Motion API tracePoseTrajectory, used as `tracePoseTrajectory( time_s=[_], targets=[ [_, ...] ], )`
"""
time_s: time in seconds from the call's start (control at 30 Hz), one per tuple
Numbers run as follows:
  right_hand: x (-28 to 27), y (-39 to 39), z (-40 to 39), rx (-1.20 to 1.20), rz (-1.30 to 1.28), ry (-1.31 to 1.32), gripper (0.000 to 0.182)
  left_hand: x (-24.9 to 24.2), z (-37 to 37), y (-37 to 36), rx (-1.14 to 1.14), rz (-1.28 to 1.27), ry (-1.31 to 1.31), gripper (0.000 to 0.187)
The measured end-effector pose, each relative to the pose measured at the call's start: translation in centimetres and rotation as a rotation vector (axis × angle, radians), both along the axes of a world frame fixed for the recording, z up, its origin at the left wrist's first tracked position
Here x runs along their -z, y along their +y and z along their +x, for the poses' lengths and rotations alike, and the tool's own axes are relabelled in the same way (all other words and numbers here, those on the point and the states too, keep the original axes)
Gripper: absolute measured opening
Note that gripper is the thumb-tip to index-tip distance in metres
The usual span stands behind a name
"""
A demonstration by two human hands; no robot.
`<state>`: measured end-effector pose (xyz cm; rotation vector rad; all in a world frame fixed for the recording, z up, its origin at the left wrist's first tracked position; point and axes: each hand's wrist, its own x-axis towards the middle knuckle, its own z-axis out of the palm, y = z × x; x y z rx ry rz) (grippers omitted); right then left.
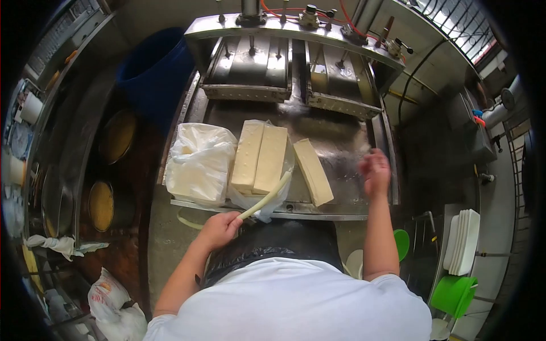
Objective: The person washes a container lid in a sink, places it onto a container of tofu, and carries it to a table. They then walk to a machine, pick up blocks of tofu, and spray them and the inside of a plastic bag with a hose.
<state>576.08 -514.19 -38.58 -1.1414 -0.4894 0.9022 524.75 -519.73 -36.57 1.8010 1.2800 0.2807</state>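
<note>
My left hand (pixel 223 229) is closed around a pale, flexible hose (pixel 265 199), whose end points up and right beside the blocks. Two long pale-yellow blocks (pixel 259 156), which look like tofu or cheese, lie side by side on a thin plastic sheet, on top of more of the same. To their right a narrower long piece (pixel 313 172) lies slightly slanted on the metal table (pixel 342 144). A bundle wrapped in white plastic (pixel 201 163) sits at the left. My right hand (pixel 375 171) is over the table's right edge, its fingers smeared by motion.
At the table's back stands a metal press frame (pixel 296 28) over two rectangular moulds (pixel 247 92). A blue barrel (pixel 151 68) is at the back left, with round containers of yellowish contents (pixel 102 206) below. White trays (pixel 460 241) and a green bucket (pixel 454 296) are at the right.
</note>
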Motion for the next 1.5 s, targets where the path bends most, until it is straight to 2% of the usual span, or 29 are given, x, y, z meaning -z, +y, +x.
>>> tracePoseTrajectory(
  time_s=[0.03, 0.07, 0.13, 0.17, 0.2, 0.23, 0.27, 0.3, 0.33, 0.37, 0.47, 0.5, 0.63, 0.7, 0.83, 0.9, 0.97, 1.0, 1.03, 1.07, 1.1, 1.13, 1.2, 1.27, 1.3, 1.37, 1.4, 1.47, 1.5],
  targets=[
    [0.5, -0.1, 2.5, 0.254, -0.045, -0.041, 0.021, 0.2, 0.2, 0.0, -0.005, -0.001, 0.003, 0.028],
    [2.6, -0.1, 4.5, 0.262, -0.051, -0.045, 0.021, 0.2, 0.4, -0.2, 0.003, -0.007, 0.0, 0.028],
    [7.3, -0.4, 7.3, 0.327, -0.236, -0.77, 0.023, 0.0, 0.7, 0.1, 0.029, -0.024, 0.011, 0.027],
    [6.7, -0.7, 4.5, 0.214, -0.233, -0.894, 0.023, -0.1, 1.0, 0.4, 0.039, -0.021, 0.01, 0.027],
    [9.5, -0.4, 3.7, 0.012, -0.265, -0.863, 0.024, -0.1, 1.2, 0.4, 0.057, -0.025, 0.012, 0.026],
    [6.7, -1.0, -1.1, -0.042, -0.326, -1.059, 0.032, -0.1, 1.3, 0.3, 0.074, -0.031, 0.015, 0.025],
    [4.8, -1.1, -5.0, -0.167, -0.393, -1.003, 0.045, -0.2, 1.5, 0.3, 0.08, -0.034, 0.016, 0.025],
    [8.8, -0.5, -6.0, -0.21, -0.262, -1.229, 0.064, -0.4, 1.8, 0.5, 0.098, -0.015, 0.016, 0.025],
    [8.7, -0.5, -8.5, -0.243, -0.183, -1.398, 0.082, -0.5, 2.0, 0.7, 0.117, 0.005, 0.016, 0.026],
    [6.1, -0.7, -11.8, -0.366, -0.449, -1.374, 0.084, -0.7, 2.3, 0.8, 0.129, 0.006, 0.018, 0.026],
    [6.8, 1.2, -14.7, -0.424, -0.649, -1.492, 0.077, -1.4, 3.1, 1.0, 0.162, -0.025, 0.031, 0.026],
    [8.0, 1.4, -14.4, -0.333, -0.617, -1.551, 0.072, -1.6, 3.2, 1.0, 0.157, -0.021, 0.028, 0.027],
    [10.4, 2.8, -12.3, -0.281, -0.702, -1.561, 0.069, -2.4, 3.3, 0.9, 0.112, 0.011, 0.001, 0.028],
    [10.9, 3.3, -10.0, -0.152, -0.849, -1.563, 0.066, -2.4, 2.8, 0.7, 0.081, 0.0, 0.004, 0.028],
    [9.0, 4.1, -4.3, -0.081, -1.064, -1.446, 0.066, -2.6, 1.4, 0.2, 0.023, 0.004, 0.024, 0.028],
    [8.2, 4.6, -3.5, 0.057, -1.033, -1.54, 0.06, -2.3, 0.5, -0.2, -0.009, 0.004, 0.029, 0.028],
    [7.0, 5.1, -4.6, 0.102, -0.997, -1.601, 0.059, -1.9, -0.4, -0.5, -0.03, 0.006, 0.032, 0.029],
    [7.7, 5.6, -5.7, 0.035, -0.693, -1.523, 0.057, -1.6, -0.8, -0.8, -0.057, 0.019, 0.034, 0.029],
    [8.4, 6.0, -7.0, -0.026, -0.399, -1.426, 0.056, -1.3, -1.2, -1.0, -0.081, 0.032, 0.035, 0.029],
    [6.4, 5.8, -11.0, -0.101, -0.394, -1.3, 0.054, -0.9, -1.5, -1.4, -0.074, 0.03, 0.034, 0.029],
    [6.7, 6.0, -13.9, -0.245, -0.333, -1.048, 0.053, -0.5, -1.9, -1.8, -0.098, 0.04, 0.041, 0.029],
    [5.1, 6.1, -16.9, -0.424, -0.391, -0.866, 0.055, -0.3, -2.1, -2.0, -0.119, 0.051, 0.048, 0.029],
    [4.2, 6.6, -22.0, -0.543, -0.518, -0.68, 0.057, -0.6, -2.4, -2.4, -0.118, 0.019, 0.034, 0.029],
    [8.1, 7.5, -25.3, -0.378, -0.476, -0.747, 0.059, -1.1, -2.6, -2.6, -0.127, -0.015, 0.026, 0.029],
    [8.1, 7.7, -26.1, -0.378, -0.476, -0.745, 0.059, -1.4, -2.6, -2.7, -0.128, -0.018, 0.026, 0.029],
    [7.6, 7.9, -27.1, -0.261, -0.626, -1.031, 0.062, -1.4, -2.8, -2.8, -0.133, -0.019, 0.025, 0.029],
    [7.2, 7.9, -27.0, -0.261, -0.626, -1.032, 0.062, -1.2, -2.8, -2.9, -0.138, 0.006, -0.004, 0.029],
    [6.5, 8.5, -26.1, -0.376, -0.638, -0.721, 0.065, -1.0, -2.8, -2.9, -0.153, 0.033, -0.039, 0.029],
    [6.4, 8.8, -25.9, -0.384, -0.635, -0.729, 0.065, -1.0, -2.8, -2.7, -0.123, 0.038, -0.022, 0.029]
  ],
)
